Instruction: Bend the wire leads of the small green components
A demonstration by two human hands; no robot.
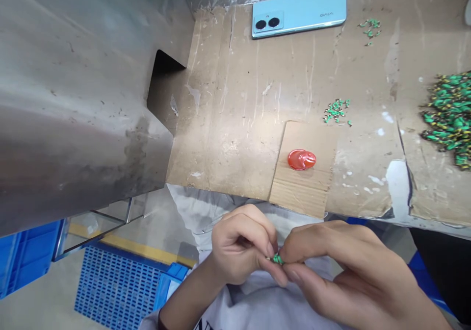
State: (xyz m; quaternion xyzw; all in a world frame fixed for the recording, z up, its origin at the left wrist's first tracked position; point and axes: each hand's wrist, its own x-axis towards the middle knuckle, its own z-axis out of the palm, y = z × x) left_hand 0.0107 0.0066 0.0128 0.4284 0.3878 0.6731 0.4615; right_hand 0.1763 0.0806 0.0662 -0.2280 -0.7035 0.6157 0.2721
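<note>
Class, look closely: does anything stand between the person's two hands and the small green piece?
Nothing visible does: the left hand and the right hand meet at the small green piece with their fingertips, and no tool shows between. The fingers hide part of it.
</note>
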